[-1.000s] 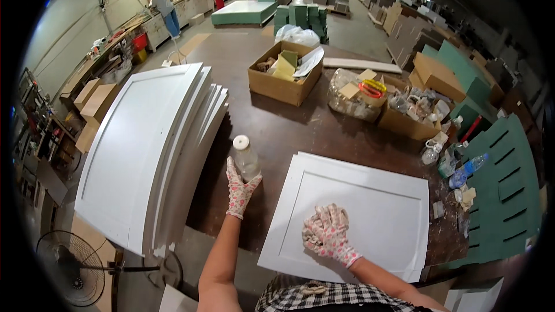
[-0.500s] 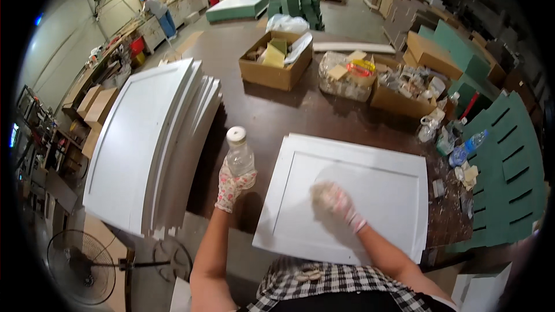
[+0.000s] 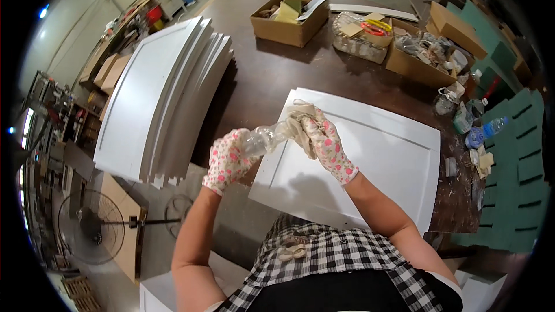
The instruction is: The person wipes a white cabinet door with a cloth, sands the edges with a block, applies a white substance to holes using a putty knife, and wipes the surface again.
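Observation:
My left hand (image 3: pixel 228 158), in a flowered glove, grips a clear plastic bottle (image 3: pixel 263 140) by its body. The bottle is tilted nearly sideways, its top end toward the right. My right hand (image 3: pixel 328 141), gloved alike, holds a crumpled beige rag (image 3: pixel 300 126) against that end. The rag hides the bottle's cap. Below both hands lies a white framed panel (image 3: pixel 381 167) on the dark brown table (image 3: pixel 263 75), with the shadow of my hands on it.
White panels (image 3: pixel 147 92) stand stacked at the left. Across the table sit a cardboard box (image 3: pixel 283 29) of scraps, a plastic-wrapped bundle (image 3: pixel 358 43) and another box (image 3: pixel 413 63) of odds and ends. Bottles (image 3: pixel 485 133) stand at the right edge. A floor fan (image 3: pixel 92 225) is at lower left.
The bottle has gone from upright to tilted sideways. My right hand has lifted the rag off the panel and brought it left to the bottle's top. The view has tipped downward.

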A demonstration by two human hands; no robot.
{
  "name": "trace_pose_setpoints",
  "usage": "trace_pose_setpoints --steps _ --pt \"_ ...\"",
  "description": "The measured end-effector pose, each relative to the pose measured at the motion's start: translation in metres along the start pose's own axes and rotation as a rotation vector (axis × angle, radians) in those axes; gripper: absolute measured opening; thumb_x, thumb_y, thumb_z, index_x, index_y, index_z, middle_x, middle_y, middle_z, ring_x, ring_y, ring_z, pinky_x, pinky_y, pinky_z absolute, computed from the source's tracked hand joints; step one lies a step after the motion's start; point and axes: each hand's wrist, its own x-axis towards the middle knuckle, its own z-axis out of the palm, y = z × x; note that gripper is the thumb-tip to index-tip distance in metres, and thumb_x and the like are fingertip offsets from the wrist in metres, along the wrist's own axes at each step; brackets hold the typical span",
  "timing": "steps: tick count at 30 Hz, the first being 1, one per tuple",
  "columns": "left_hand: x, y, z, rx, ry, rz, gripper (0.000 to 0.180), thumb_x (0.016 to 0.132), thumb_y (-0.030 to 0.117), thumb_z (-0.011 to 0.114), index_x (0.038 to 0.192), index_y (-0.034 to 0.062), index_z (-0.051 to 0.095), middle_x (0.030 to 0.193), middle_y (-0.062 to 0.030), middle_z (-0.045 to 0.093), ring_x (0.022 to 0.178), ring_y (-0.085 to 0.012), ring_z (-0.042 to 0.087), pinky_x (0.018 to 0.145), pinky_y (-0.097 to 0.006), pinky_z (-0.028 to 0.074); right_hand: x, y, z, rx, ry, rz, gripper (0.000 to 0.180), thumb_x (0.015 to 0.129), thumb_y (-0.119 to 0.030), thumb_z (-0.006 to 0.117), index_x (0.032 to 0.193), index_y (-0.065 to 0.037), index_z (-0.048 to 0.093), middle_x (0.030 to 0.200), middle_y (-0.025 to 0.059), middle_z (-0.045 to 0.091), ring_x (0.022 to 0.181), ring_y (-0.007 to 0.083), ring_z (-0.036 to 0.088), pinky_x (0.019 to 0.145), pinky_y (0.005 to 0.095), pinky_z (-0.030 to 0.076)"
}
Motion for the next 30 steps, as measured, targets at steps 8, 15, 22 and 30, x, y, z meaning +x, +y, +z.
trace_pose_setpoints --steps 8,15,22,30 --pt "0.044 0.052 -0.054 0.480 -0.114 0.139 0.027 0.070 0.016 0.070 0.094 0.0093 0.059 0.084 -0.0084 0.061 0.080 -0.0277 0.061 0.073 -0.041 0.047 -0.006 0.043 -0.020 0.207 0.253 -0.014 0.029 0.099 -0.020 0.046 0.122 -0.005 0.054 0.113 0.0054 0.060 0.103 0.0156 0.060 0.089 0.0315 0.051" --pt "0.046 -0.011 0.044 -0.091 0.277 -0.011 0.057 0.062 0.021 0.081 0.114 0.0120 0.059 0.105 -0.0096 0.064 0.095 -0.0300 0.061 0.082 -0.041 0.048 0.044 -0.004 0.012 -0.326 0.045 -0.170 0.033 0.098 -0.016 0.047 0.129 -0.005 0.048 0.110 0.0044 0.060 0.087 0.0113 0.063 0.074 0.0246 0.054" --pt "0.059 -0.091 0.156 -1.435 0.523 -0.531 0.051 0.068 0.020 0.082 0.111 0.0059 0.057 0.103 -0.0050 0.064 0.099 -0.0194 0.062 0.085 -0.032 0.051 0.063 0.027 0.000 -0.063 -0.013 0.009 0.036 0.098 -0.012 0.045 0.133 -0.002 0.044 0.119 0.0079 0.056 0.110 0.0174 0.056 0.089 0.0346 0.052" --pt "0.016 -0.049 0.116 -0.439 0.566 -0.554 0.058 0.077 0.002 0.070 0.127 -0.0026 0.041 0.127 -0.0196 0.044 0.108 -0.0303 0.054 0.094 -0.039 0.044 0.050 0.049 -0.082 -1.131 0.013 -0.259 0.039 0.091 -0.007 0.053 0.130 -0.005 0.050 0.130 0.0126 0.051 0.120 0.0224 0.050 0.100 0.0355 0.043"
